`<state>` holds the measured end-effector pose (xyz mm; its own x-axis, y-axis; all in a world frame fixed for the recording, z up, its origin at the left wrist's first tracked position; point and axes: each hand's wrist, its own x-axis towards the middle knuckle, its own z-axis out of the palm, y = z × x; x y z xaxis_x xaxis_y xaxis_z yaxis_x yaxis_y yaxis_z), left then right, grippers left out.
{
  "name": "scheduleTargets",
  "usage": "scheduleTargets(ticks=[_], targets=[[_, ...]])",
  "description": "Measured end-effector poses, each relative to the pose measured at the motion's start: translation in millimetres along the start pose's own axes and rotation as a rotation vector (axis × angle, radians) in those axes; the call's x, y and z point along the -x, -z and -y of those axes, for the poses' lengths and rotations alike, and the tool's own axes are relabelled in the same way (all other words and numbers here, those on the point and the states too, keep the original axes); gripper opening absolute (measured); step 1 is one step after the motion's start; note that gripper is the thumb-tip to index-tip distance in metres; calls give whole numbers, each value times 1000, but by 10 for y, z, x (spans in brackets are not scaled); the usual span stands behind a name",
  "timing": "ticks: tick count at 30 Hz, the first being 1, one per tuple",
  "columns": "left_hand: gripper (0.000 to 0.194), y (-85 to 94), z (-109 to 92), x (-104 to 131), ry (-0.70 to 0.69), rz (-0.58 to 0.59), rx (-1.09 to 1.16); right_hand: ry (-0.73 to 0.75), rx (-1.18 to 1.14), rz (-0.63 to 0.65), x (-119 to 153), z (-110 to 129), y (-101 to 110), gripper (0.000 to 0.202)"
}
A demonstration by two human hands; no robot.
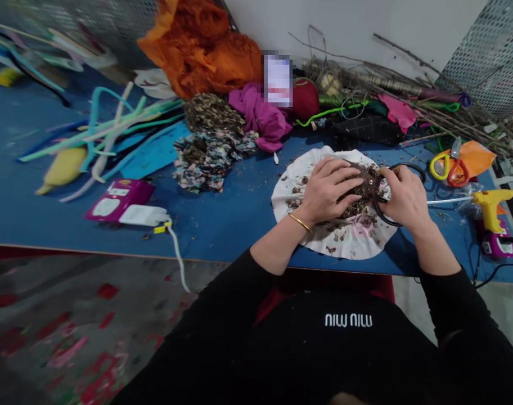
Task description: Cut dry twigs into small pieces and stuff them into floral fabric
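Observation:
A round white cloth (360, 247) with a gathered edge lies flat on the blue table, holding a heap of dried brown plant bits (352, 210). My right hand (406, 197) grips the black looped handles of a pair of scissors (371, 182), whose blades point left over the heap. On the left of the heap, my left hand (333, 188) rests with its fingers stretched out across the bits and the blade end of the scissors. Its fingers partly hide the blades. Loose brown crumbs are scattered over the cloth.
A yellow glue gun (490, 205) and red-yellow scissors (449, 167) lie right. Twigs (446, 115), a purple cloth (262, 115), patterned fabric (212, 160) and orange cloth (206, 50) fill the back. Leftward are a purple box (119, 199) and coloured tubes (113, 129). The table's front edge is near me.

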<state>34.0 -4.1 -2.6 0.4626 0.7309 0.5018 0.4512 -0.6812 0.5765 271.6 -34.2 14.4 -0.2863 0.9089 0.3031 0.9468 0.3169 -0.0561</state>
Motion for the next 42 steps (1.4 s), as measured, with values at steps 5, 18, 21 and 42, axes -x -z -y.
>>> scheduleTargets(ticks=[5,18,21,42], targets=[[28,-76,220,1,-47,-283,-239,4,-14,-82,0,-191,55,61],[40,-300,-62,-90,194,182,-383,-267,-491,-160,-126,-449,-111,52],[36,-387,-269,-141,32,303,-440,-242,-470,-143,-125,-400,-132,52],[30,11,204,-5,67,320,-344,-249,-431,-14,-139,-334,-333,71]])
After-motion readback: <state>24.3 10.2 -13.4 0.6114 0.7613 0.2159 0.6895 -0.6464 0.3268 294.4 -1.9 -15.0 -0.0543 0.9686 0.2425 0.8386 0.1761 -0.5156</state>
